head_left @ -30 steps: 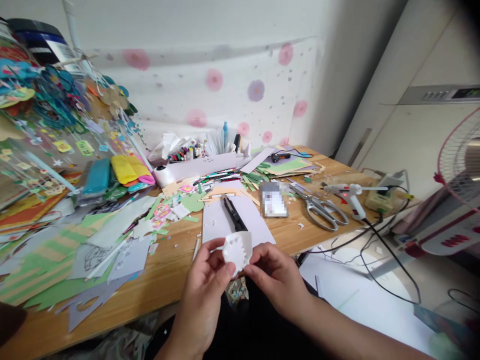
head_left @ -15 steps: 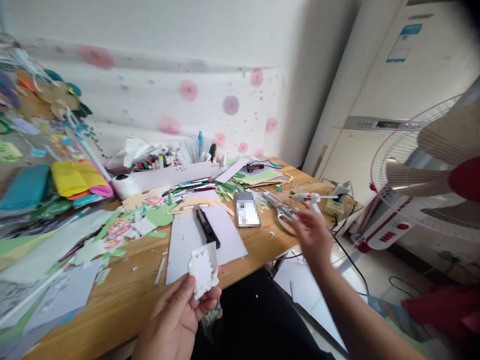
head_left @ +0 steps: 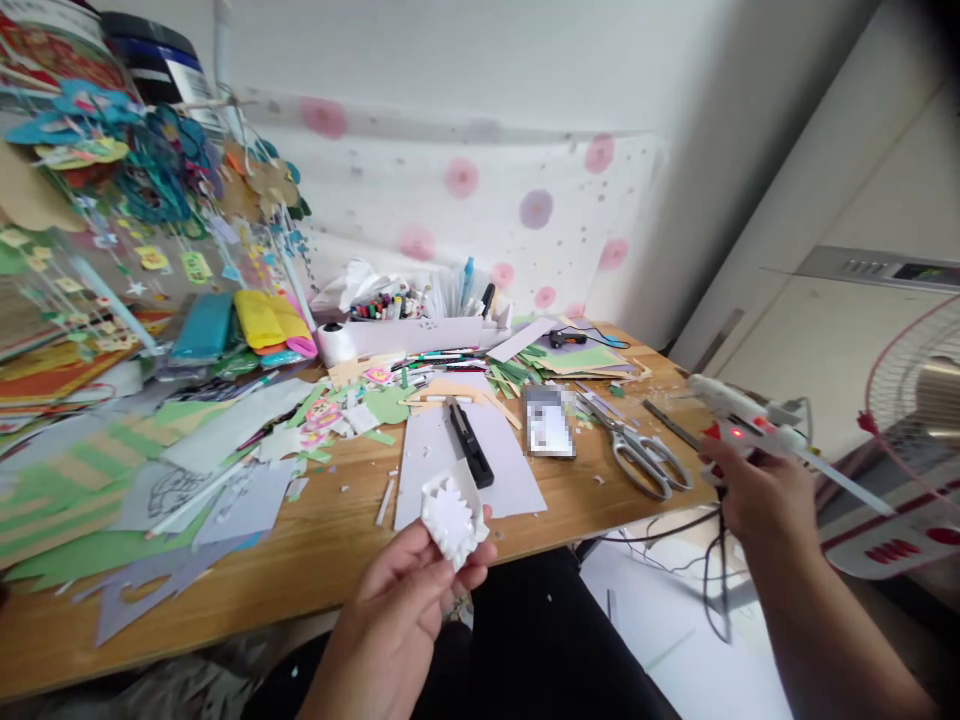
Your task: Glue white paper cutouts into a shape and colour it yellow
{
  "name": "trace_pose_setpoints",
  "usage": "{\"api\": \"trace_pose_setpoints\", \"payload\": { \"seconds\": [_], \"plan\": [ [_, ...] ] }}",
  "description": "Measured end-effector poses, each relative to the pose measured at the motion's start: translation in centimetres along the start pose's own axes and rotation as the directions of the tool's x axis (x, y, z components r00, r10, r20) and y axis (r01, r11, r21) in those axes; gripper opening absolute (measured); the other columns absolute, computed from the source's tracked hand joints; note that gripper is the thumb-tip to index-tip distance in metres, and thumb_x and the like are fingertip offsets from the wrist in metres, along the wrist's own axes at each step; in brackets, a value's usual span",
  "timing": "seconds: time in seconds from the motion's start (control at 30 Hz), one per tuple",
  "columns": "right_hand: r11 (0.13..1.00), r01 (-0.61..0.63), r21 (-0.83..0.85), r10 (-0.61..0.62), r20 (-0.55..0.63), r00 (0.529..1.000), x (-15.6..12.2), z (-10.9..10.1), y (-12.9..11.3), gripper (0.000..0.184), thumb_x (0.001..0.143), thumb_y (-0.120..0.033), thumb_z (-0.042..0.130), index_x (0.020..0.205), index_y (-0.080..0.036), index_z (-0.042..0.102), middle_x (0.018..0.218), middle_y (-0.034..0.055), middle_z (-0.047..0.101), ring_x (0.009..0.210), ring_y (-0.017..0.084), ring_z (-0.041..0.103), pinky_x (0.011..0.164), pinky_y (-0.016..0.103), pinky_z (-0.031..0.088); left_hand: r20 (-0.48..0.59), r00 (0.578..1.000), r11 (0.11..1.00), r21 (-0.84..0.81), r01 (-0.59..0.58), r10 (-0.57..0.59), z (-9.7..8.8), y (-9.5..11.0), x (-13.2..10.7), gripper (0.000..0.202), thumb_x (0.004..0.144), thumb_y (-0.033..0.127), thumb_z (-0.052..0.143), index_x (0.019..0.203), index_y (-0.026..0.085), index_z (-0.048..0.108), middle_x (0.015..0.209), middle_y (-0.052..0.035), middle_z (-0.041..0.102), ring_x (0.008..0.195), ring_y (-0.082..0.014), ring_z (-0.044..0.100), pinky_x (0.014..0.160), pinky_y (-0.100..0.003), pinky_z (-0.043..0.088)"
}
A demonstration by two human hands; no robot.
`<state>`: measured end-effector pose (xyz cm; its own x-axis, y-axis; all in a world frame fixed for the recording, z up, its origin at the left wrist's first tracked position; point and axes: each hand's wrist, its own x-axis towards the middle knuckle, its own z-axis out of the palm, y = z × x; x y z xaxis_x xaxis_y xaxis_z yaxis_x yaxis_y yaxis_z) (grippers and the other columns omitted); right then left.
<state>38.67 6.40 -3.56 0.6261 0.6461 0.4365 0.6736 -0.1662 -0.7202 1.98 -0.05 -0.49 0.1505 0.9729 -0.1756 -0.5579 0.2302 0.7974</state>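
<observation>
Left hand (head_left: 409,595) pinches crimped white paper piece (head_left: 452,518) at six o'clock in view, right hand (head_left: 766,497) at four, fingers wrapped round glue gun (head_left: 739,412), red light on; apparently readying glue, which calls for steadily aligning nozzle and paper.

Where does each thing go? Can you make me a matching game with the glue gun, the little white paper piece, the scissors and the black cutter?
Things
1. glue gun
2. white paper piece
3. scissors
4. black cutter

Places
A. lying on the pale sheet
B. held in the left hand
C. handles resting on the wooden tabletop
D. held in the right hand, with a red light showing

Right pairs: 1-D, 2-B, 3-C, 4-A
</observation>
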Motion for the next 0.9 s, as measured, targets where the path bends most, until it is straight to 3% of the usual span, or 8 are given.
{"api": "trace_pose_setpoints", "payload": {
  "seconds": [0.13,0.17,0.2,0.27,0.3,0.37,0.53,0.9],
  "plan": [
    [0.97,0.06,0.234,-0.126,0.28,0.952,-6.6,-1.5,-3.1,0.035,0.076,-0.055,0.057,0.085,-0.022,0.064,0.071,0.0073,0.068,0.06,0.023,0.066,0.052,0.033,0.053,-0.027,0.998,0.978,0.204,-0.042,0.049,-0.5,0.0,-0.2,0.032,0.077,0.023,0.071,0.109,0.019,0.072,0.114,-0.0094,0.074,0.093,-0.0219,0.068,0.086,-0.032,0.051],
    [0.921,0.051,0.385,-0.228,0.432,0.873,-8.1,-1.8,-4.3,0.032,0.075,-0.051,0.063,0.089,-0.022,0.064,0.072,0.0065,0.068,0.061,0.024,0.066,0.052,0.033,0.054,-0.033,0.997,0.967,0.249,-0.06,0.07,-0.6,-0.1,-0.2,0.032,0.078,0.025,0.07,0.11,0.019,0.071,0.115,-0.0094,0.073,0.091,-0.0211,0.068,0.085,-0.031,0.052],
    [0.87,0.028,0.493,-0.339,0.554,0.76,-9.4,-2.1,-5.7,0.029,0.075,-0.045,0.067,0.093,-0.024,0.063,0.074,0.0056,0.069,0.063,0.023,0.067,0.053,0.033,0.055,-0.04,0.995,0.954,0.289,-0.076,0.092,-0.7,-0.1,-0.2,0.031,0.08,0.027,0.068,0.11,0.019,0.07,0.115,-0.0097,0.073,0.089,-0.0208,0.069,0.083,-0.031,0.052],
    [0.814,0.089,0.573,-0.511,0.637,0.576,-11.1,-2.4,-8.5,0.015,0.08,-0.033,0.066,0.092,-0.024,0.064,0.086,0.0064,0.068,0.073,0.023,0.067,0.06,0.032,0.056,-0.057,0.99,0.929,0.357,-0.097,0.126,-1.0,-0.2,-0.2,0.031,0.084,0.031,0.065,0.112,0.019,0.069,0.115,-0.01,0.073,0.088,-0.0211,0.069,0.08,-0.031,0.054],
    [0.784,0.176,0.595,-0.591,0.628,0.507,-11.6,-2.4,-9.8,0.011,0.079,-0.027,0.066,0.09,-0.024,0.064,0.094,0.007,0.067,0.08,0.023,0.067,0.067,0.031,0.056,-0.064,0.988,0.918,0.384,-0.104,0.138,-1.2,-0.2,-0.2,0.032,0.085,0.033,0.063,0.113,0.019,0.068,0.114,-0.0101,0.074,0.088,-0.0219,0.07,0.079,-0.032,0.055],
    [0.735,0.285,0.615,-0.67,0.595,0.444,-12.2,-2.2,-11.8,0.007,0.081,-0.021,0.061,0.088,-0.023,0.061,0.097,0.0064,0.064,0.086,0.021,0.065,0.072,0.029,0.054,-0.058,0.987,0.901,0.418,-0.112,0.149,-1.4,-0.1,-0.3,0.035,0.086,0.035,0.062,0.116,0.018,0.065,0.112,-0.0101,0.075,0.092,-0.0246,0.071,0.081,-0.034,0.056],
    [0.714,0.354,0.604,-0.7,0.601,0.385,-13.2,-0.8,-13.2,0.01,0.082,-0.013,0.055,0.087,-0.021,0.056,0.083,0.003,0.06,0.07,0.014,0.058,0.062,0.026,0.048,-0.025,0.98,0.884,0.437,-0.168,0.199,-1.7,0.1,-0.3,0.043,0.085,0.035,0.063,0.125,0.021,0.061,0.115,-0.0082,0.074,0.1,-0.0273,0.07,0.088,-0.037,0.056],
    [0.734,0.458,0.501,-0.677,0.589,0.441,-14.7,0.3,-11.9,0.024,0.067,-0.001,0.053,0.078,-0.021,0.046,0.075,-0.0002,0.053,0.064,0.014,0.05,0.057,0.026,0.039,0.013,0.971,0.866,0.45,-0.218,0.238,-2.1,-0.1,-0.3,0.038,0.087,0.032,0.059,0.124,0.023,0.062,0.117,-0.0068,0.073,0.102,-0.0267,0.069,0.09,-0.037,0.056]
  ]
}}
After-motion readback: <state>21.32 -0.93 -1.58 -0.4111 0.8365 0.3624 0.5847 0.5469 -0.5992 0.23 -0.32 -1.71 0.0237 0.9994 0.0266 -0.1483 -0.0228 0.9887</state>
